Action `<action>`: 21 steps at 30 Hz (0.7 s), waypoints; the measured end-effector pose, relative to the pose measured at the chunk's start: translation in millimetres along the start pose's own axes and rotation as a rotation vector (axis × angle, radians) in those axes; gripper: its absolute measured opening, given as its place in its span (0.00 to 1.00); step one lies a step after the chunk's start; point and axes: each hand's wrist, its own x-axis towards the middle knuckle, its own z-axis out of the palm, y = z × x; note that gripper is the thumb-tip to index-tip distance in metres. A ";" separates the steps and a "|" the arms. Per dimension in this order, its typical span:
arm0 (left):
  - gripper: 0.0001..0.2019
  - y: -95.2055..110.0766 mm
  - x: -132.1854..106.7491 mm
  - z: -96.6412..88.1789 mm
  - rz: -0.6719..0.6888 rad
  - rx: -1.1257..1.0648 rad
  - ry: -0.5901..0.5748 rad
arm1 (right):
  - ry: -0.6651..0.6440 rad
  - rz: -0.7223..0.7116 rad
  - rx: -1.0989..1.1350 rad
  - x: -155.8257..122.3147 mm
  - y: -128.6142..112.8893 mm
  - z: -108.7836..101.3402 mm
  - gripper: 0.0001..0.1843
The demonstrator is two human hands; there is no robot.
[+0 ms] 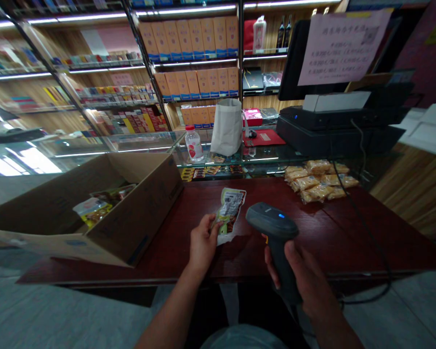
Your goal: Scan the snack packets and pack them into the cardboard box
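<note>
Head: L hand [202,242], foil pouch [228,213]; R hand [305,276], scanner [272,225].

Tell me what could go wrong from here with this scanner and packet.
The cable of the barcode scanner in the right hand trails across the dark red counter beside the pile of yellow snack packets, so a tug might snag or drag them. The snack packet is held only at one edge by the left hand and could slip. The cardboard box seems to overhang the counter's edge and might tip.
</note>
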 end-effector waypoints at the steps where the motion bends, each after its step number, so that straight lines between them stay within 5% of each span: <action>1: 0.11 0.8 0.2 -0.9 -0.008 0.009 -0.006 | -0.001 -0.002 0.002 0.1 -0.1 1.4 0.30; 10: 0.11 2.8 -2.3 1.4 -0.039 0.084 -0.022 | 0.057 0.001 0.005 0.1 -1.1 3.9 0.29; 13: 0.10 14.0 2.1 -11.9 -0.043 0.134 0.010 | 0.057 0.003 -0.021 -0.8 -1.4 1.4 0.30; 16: 0.12 38.0 24.9 -57.1 -0.001 0.285 0.274 | 0.078 -0.023 -0.010 -1.6 -1.2 -3.5 0.28; 19: 0.17 63.8 65.7 -124.8 0.019 0.513 0.579 | 0.109 -0.044 0.020 -1.9 -1.2 -9.2 0.27; 21: 0.18 72.8 96.1 -166.4 -0.027 0.612 0.624 | 0.137 -0.042 0.030 -2.3 -1.6 -12.9 0.28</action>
